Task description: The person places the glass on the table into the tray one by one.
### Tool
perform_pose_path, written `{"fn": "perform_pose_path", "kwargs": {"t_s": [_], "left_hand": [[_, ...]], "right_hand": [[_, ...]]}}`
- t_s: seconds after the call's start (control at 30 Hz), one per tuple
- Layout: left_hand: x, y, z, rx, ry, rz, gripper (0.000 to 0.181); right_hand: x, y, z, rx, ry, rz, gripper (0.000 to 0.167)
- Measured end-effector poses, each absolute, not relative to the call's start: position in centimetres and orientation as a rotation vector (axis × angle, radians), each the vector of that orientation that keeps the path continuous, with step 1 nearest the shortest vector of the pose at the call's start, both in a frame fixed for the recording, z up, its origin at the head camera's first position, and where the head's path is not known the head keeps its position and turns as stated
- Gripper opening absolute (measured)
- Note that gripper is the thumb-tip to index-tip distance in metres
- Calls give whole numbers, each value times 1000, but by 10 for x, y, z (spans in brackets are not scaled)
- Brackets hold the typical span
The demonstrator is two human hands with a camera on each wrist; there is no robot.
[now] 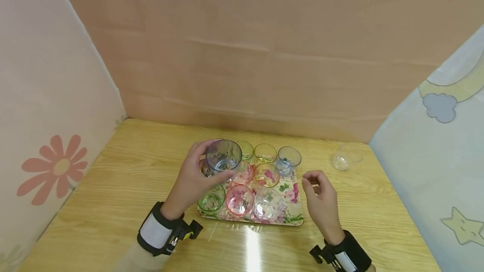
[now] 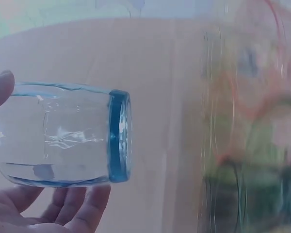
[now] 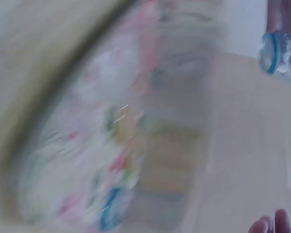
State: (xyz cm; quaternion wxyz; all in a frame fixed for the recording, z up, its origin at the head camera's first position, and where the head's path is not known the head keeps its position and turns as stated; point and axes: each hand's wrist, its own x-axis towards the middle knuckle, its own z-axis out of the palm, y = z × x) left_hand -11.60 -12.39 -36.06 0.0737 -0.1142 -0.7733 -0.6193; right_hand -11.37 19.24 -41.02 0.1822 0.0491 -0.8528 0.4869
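My left hand (image 1: 200, 175) grips a blue-tinted drinking glass (image 1: 224, 156) by its sides, thumb in front, above the left part of a floral tray (image 1: 293, 218). In the left wrist view, that glass (image 2: 72, 136) has a thick blue base. Several glasses stand on the tray: a green glass (image 1: 211, 200), a pink glass (image 1: 240, 200), a clear glass (image 1: 268, 205), a yellow glass (image 1: 266, 175) and a blue glass (image 1: 288, 160) among them. Holding nothing, my right hand (image 1: 321, 198) hovers near the tray's right edge with loosely curled fingers.
Another clear glass (image 1: 342, 160) stands on the wooden table (image 1: 378, 221) at the back right. A brown backdrop (image 1: 264, 53) rises behind the table, with a flower-printed panel (image 1: 60, 95) on the left and a star-printed panel (image 1: 446, 171) on the right.
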Motion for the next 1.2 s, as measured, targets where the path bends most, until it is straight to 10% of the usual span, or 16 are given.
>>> {"fn": "perform_pose_path", "kwargs": {"t_s": [0.6, 1.2], "left_hand": [[-89, -41, -366, -649, -2269, -2050, 91], [-95, -47, -375, -532, -2283, -2050, 94]], "right_hand": [[-111, 143, -377, 815, -2080, 2209, 70], [-108, 154, -383, 1139, -2093, 2278, 67]]}}
